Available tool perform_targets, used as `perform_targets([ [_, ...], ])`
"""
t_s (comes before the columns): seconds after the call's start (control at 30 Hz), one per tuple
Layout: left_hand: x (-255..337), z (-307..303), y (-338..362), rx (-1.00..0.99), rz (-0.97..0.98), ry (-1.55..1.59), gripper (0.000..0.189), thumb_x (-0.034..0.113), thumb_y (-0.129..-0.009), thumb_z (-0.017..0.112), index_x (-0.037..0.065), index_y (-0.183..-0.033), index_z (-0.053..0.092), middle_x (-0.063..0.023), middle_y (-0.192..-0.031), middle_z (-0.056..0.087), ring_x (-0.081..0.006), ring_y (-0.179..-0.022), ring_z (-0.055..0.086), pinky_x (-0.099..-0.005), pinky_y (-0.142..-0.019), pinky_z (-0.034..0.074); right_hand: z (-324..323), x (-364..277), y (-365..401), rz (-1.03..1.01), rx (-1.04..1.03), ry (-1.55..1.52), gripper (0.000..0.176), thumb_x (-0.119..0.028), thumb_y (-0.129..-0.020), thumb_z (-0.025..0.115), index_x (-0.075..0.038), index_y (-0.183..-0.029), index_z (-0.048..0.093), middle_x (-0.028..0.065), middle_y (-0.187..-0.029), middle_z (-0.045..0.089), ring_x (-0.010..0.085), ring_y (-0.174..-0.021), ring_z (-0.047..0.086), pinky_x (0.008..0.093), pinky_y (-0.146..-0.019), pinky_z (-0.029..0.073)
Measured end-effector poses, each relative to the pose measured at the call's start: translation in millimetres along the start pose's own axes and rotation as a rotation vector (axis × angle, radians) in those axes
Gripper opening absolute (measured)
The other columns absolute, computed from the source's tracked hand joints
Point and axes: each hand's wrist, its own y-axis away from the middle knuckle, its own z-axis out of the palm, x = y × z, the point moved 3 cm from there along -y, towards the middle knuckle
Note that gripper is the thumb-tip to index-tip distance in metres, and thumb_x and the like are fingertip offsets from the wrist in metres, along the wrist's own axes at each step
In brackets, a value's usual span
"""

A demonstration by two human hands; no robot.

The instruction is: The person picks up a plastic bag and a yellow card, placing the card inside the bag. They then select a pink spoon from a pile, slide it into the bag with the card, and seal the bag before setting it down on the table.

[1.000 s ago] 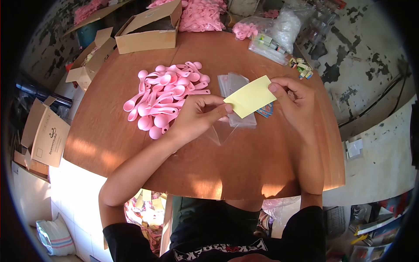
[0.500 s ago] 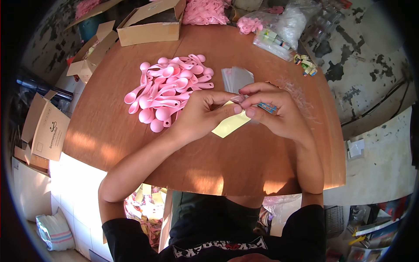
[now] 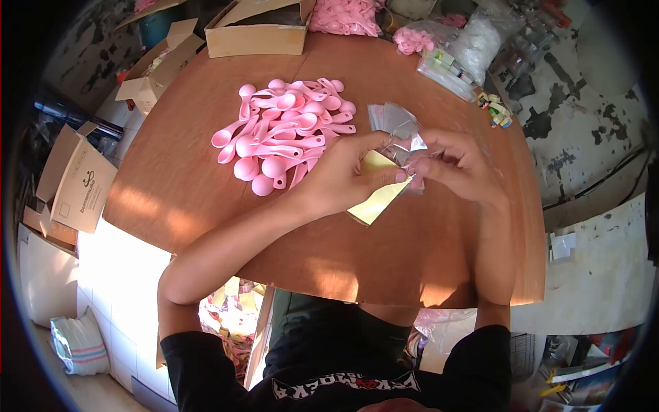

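My left hand (image 3: 347,175) grips a yellow card (image 3: 374,202) between thumb and fingers, its lower corner pointing toward me. At the card's upper right end, my right hand (image 3: 458,165) pinches thin clear plastic (image 3: 417,143) that catches the light. Both sets of fingertips are close together there. Just behind the hands lies a fanned stack of clear plastic bags (image 3: 392,118), partly hidden by them. To the left of my left hand is a heap of pink plastic spoons (image 3: 288,130) on the wooden table (image 3: 288,250).
An open cardboard box (image 3: 257,40) stands at the table's far edge, beside a bag of pink pieces (image 3: 344,17). Clear plastic packs (image 3: 446,74) and small yellow-green items (image 3: 495,110) lie at the far right. Another carton (image 3: 77,180) stands left of the table.
The right hand has opened out slightly to the right, and clear plastic now shows between the hands. The blue printed piece by the right fingers is out of sight. The view has shifted slightly.
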Motion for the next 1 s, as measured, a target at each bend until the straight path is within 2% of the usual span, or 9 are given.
perform_targets([
  [0.03,-2,1,1,-0.063,-0.138,0.025,0.035,0.015,-0.086,0.072,0.0,-0.116,0.06,-0.0088,-0.089,0.068,-0.0113,-0.077,0.063,-0.028,-0.068,0.051,-4,4,-9,-0.003,-0.002,0.001,0.02,-0.009,-0.091,0.061,-0.003,-0.11,0.063,0.0062,-0.082,0.067,0.014,-0.061,0.058,0.0274,-0.06,0.046],
  [0.13,-4,4,3,-0.069,-0.112,0.042,0.03,0.014,-0.088,0.07,0.002,-0.113,0.061,-0.0081,-0.086,0.067,-0.0108,-0.074,0.062,-0.029,-0.065,0.05,-28,32,-42,0.009,0.257,-0.301,0.024,-0.009,-0.093,0.059,-0.005,-0.116,0.061,0.0051,-0.086,0.067,0.0108,-0.068,0.059,0.0252,-0.065,0.048],
  [0.2,-7,7,5,-0.102,-0.071,-0.022,0.027,0.015,-0.086,0.071,0.003,-0.109,0.063,-0.0097,-0.085,0.069,-0.0125,-0.074,0.063,-0.0306,-0.065,0.051,-36,66,-68,0.026,0.345,0.15,0.024,-0.012,-0.091,0.061,-0.004,-0.114,0.063,0.0061,-0.088,0.068,0.0122,-0.074,0.061,0.026,-0.07,0.05],
  [0.3,-11,11,7,-0.138,-0.005,-0.056,0.027,0.015,-0.085,0.072,0.003,-0.107,0.063,-0.0104,-0.087,0.07,-0.0143,-0.075,0.065,-0.0316,-0.066,0.051,-34,107,-110,-0.032,0.239,0.424,0.026,-0.016,-0.091,0.063,-0.003,-0.113,0.063,0.0057,-0.097,0.068,0.0115,-0.09,0.061,0.0273,-0.081,0.048],
  [0.43,-10,10,7,-0.195,-0.098,0.009,0.037,0.013,-0.086,0.072,-0.001,-0.118,0.059,-0.007,-0.101,0.067,-0.0099,-0.092,0.063,-0.0257,-0.08,0.051,-25,143,-163,-0.105,0.258,0.477,0.022,-0.015,-0.088,0.063,-0.002,-0.105,0.067,0.007,-0.095,0.07,0.0122,-0.084,0.063,0.0288,-0.077,0.049],
  [0.53,-8,10,10,-0.131,-0.048,0.017,0.038,0.012,-0.087,0.071,-0.001,-0.12,0.058,-0.0061,-0.098,0.067,-0.0083,-0.09,0.062,-0.0245,-0.076,0.052,-14,140,-187,0.031,0.287,0.634,0.018,-0.015,-0.082,0.066,-0.002,-0.094,0.07,0.0106,-0.079,0.071,0.0184,-0.073,0.067,0.0339,-0.068,0.053],
  [0.67,-9,6,10,-0.06,-0.085,0.087,0.04,0.01,-0.087,0.07,0.0,-0.123,0.057,-0.0044,-0.097,0.066,-0.0068,-0.088,0.062,-0.0226,-0.074,0.051,-2,127,-199,0.057,0.257,0.843,0.019,-0.013,-0.076,0.067,-0.003,-0.093,0.07,0.0136,-0.08,0.071,0.0256,-0.076,0.069,0.0359,-0.069,0.053],
  [0.83,-11,5,10,-0.047,-0.146,0.153,0.04,0.007,-0.088,0.068,-0.001,-0.125,0.054,-0.0052,-0.101,0.066,-0.0074,-0.09,0.062,-0.0218,-0.074,0.052,-7,138,-207,0.028,0.438,0.842,0.025,-0.008,-0.07,0.065,-0.007,-0.094,0.07,0.016,-0.089,0.07,0.0338,-0.084,0.068,0.0422,-0.078,0.053],
  [1.0,-14,4,11,-0.02,-0.137,0.174,0.038,0.007,-0.09,0.067,-0.002,-0.124,0.053,-0.0067,-0.103,0.066,-0.0079,-0.092,0.063,-0.0217,-0.075,0.052,-16,112,-167,-0.027,0.471,0.634,0.023,-0.007,-0.076,0.07,0.001,-0.097,0.065,0.014,-0.085,0.07,0.0201,-0.076,0.068,0.0326,-0.069,0.053],
])
